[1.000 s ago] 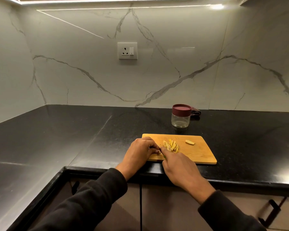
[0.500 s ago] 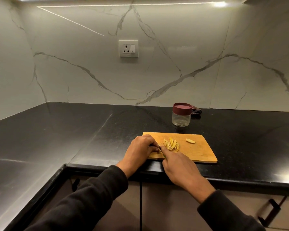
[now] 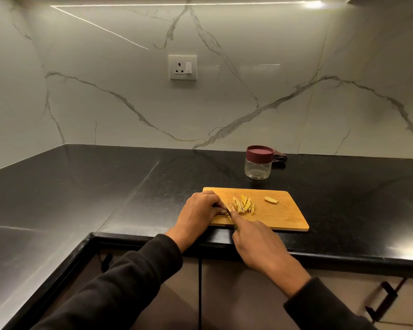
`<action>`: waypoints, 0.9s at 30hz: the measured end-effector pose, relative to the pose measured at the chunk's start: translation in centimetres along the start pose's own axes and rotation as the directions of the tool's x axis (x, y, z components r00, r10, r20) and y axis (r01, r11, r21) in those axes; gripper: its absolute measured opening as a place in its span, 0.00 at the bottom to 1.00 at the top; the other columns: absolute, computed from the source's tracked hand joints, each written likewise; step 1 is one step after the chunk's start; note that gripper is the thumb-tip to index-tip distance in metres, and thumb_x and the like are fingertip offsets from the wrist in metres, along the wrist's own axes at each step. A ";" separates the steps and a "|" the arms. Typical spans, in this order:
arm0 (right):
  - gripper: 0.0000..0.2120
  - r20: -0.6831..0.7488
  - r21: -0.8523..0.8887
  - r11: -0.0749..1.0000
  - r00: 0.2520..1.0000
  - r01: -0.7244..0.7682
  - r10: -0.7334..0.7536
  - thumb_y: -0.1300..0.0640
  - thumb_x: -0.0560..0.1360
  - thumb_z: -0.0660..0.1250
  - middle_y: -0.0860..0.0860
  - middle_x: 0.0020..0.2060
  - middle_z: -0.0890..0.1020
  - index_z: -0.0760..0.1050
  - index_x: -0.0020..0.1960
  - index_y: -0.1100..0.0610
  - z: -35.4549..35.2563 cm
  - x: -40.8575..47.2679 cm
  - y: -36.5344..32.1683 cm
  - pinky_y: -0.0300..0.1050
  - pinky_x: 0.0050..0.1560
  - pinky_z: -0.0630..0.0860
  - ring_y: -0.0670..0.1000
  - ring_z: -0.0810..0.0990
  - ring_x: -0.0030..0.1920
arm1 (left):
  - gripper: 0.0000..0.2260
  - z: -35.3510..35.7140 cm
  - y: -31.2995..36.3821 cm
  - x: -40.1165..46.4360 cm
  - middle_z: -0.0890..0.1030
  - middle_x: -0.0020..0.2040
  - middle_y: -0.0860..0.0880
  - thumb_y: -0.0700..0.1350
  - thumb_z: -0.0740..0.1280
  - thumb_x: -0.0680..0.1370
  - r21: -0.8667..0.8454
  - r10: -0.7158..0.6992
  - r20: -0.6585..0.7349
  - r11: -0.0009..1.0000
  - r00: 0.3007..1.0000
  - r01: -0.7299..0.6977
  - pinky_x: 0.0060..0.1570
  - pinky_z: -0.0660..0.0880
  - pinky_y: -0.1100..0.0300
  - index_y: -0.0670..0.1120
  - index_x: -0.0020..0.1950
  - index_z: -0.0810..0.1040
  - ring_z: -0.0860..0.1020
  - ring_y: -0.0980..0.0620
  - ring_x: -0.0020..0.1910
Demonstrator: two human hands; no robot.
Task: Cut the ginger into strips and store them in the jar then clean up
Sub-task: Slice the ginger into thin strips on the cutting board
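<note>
A wooden cutting board [image 3: 281,215] lies near the counter's front edge. On it sits a pile of yellow ginger strips [image 3: 244,204] and, to the right, one larger ginger piece [image 3: 270,200]. My left hand [image 3: 200,210] is curled at the board's left end, fingertips pinching something small that is hidden beneath them. My right hand [image 3: 255,244] grips a knife [image 3: 229,211], whose blade shows only as a thin sliver between the two hands. Behind the board stands a glass jar [image 3: 258,169] with a maroon lid on.
The black counter [image 3: 105,191] runs in an L along a marble wall with a socket [image 3: 182,67]. A dark cloth [image 3: 279,158] lies behind the jar. Cabinet doors with a black handle [image 3: 382,298] sit below the counter edge.
Both hands stay at the board's left end beside the strips with only slight shifts; the view has tilted a little.
</note>
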State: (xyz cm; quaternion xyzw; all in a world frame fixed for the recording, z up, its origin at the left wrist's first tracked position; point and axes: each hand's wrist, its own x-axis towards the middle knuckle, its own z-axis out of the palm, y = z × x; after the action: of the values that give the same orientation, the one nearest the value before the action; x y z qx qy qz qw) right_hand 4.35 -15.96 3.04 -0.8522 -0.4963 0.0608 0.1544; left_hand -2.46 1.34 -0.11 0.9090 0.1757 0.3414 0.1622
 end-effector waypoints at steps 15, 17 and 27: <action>0.29 -0.045 -0.075 0.997 0.999 0.002 -0.005 0.52 0.85 0.52 0.50 0.49 0.76 0.44 0.82 0.44 0.2 -4.2 0.5 0.45 0.42 0.66 0.50 0.70 0.42 | 0.03 -0.1 0.1 0.0 0.83 0.41 0.56 0.43 0.78 0.72 -0.038 -0.036 -0.007 0.999 0.999 0.036 0.43 0.72 0.73 0.49 0.42 0.86 0.79 0.61 0.40; 0.30 -0.059 -0.143 0.989 0.998 -0.020 0.011 0.52 0.85 0.52 0.51 0.49 0.77 0.42 0.81 0.42 0.1 -4.7 0.5 0.45 0.41 0.66 0.50 0.69 0.42 | 0.03 -0.2 0.2 -0.1 0.83 0.42 0.56 0.43 0.78 0.72 -0.031 -0.028 -0.009 0.999 1.000 0.028 0.44 0.73 0.72 0.49 0.43 0.86 0.79 0.61 0.40; 0.33 -0.120 -0.291 0.953 0.992 -0.081 0.048 0.57 0.85 0.53 0.48 0.35 0.65 0.38 0.80 0.38 -0.1 -4.8 1.3 0.44 0.31 0.61 0.47 0.61 0.31 | 0.05 -0.2 0.3 0.0 0.83 0.51 0.54 0.44 0.74 0.77 0.035 0.030 0.042 0.999 0.999 -0.032 0.53 0.77 0.63 0.50 0.51 0.87 0.80 0.59 0.48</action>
State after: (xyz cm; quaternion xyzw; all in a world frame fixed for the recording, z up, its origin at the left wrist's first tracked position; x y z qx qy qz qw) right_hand 3.00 -20.69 2.48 -0.8834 -0.4623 -0.0568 0.0510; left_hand -2.52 1.07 0.19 0.9211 0.1643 0.3220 0.1444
